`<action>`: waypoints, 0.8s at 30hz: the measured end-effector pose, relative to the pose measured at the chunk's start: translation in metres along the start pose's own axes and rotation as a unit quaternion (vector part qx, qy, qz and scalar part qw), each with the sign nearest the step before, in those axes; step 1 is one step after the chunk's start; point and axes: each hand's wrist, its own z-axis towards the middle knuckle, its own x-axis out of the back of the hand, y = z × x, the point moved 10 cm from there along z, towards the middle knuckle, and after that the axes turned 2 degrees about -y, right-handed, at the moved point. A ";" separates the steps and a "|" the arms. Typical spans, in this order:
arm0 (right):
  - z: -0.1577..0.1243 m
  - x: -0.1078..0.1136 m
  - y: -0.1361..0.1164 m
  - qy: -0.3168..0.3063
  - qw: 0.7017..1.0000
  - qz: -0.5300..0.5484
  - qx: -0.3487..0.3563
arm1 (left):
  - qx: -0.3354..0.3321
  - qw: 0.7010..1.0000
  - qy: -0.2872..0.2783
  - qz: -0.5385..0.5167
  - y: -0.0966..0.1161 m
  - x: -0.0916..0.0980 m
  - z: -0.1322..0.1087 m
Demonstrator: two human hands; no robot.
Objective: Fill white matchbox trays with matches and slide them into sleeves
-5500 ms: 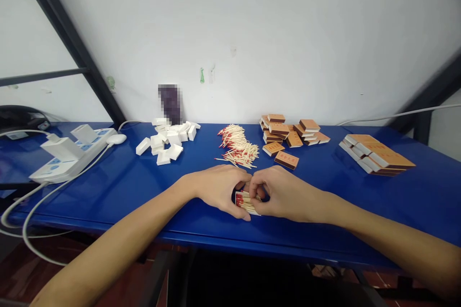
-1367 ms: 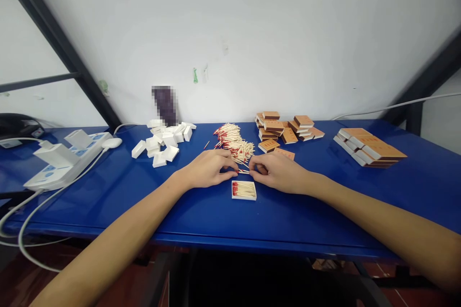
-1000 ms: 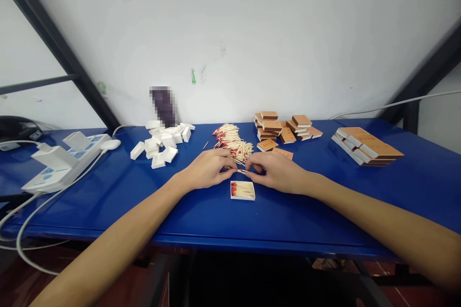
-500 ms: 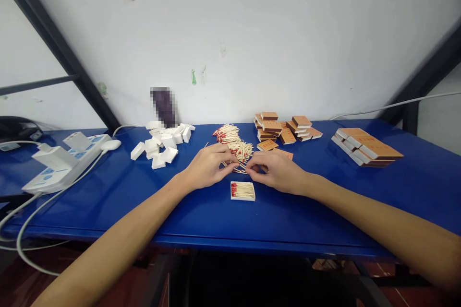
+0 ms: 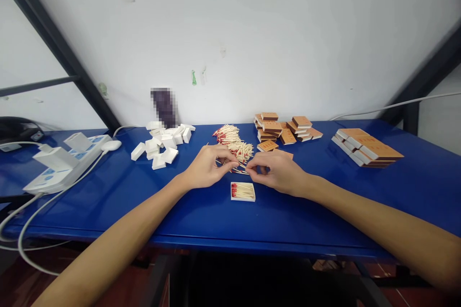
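My left hand (image 5: 212,167) pinches thumb and forefinger at the near edge of a pile of red-tipped matches (image 5: 236,139). Facing it from the other side, my right hand (image 5: 275,171) is closed in a similar pinch. A few thin matchsticks show between the two sets of fingertips, and both hands seem to hold them at their ends. Just below lies a white matchbox tray (image 5: 243,199), open side up, with a layer of matches whose red heads point left. Neither hand touches that tray.
Small white boxes or trays (image 5: 168,142) lie heaped at left. Orange matchboxes (image 5: 272,126) are piled behind my right hand, and a neat matchbox stack (image 5: 367,145) stands farther right. A power strip (image 5: 59,172) with cables occupies the left of the blue table (image 5: 201,218).
My left fingertips have closed a little and shifted slightly upward at the matches. My right hand stays almost in place. The tray and the boxes have not moved.
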 end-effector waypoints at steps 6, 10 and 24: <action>0.000 0.005 -0.010 0.021 0.999 -0.006 0.029 | 0.000 1.000 0.001 -0.031 -0.001 0.002 0.000; -0.002 0.007 -0.013 0.031 0.999 -0.018 0.037 | 0.005 0.998 0.002 -0.059 -0.001 0.003 0.000; -0.004 0.019 -0.012 0.106 0.993 -0.028 0.042 | -0.066 0.996 0.047 0.027 0.005 0.007 -0.003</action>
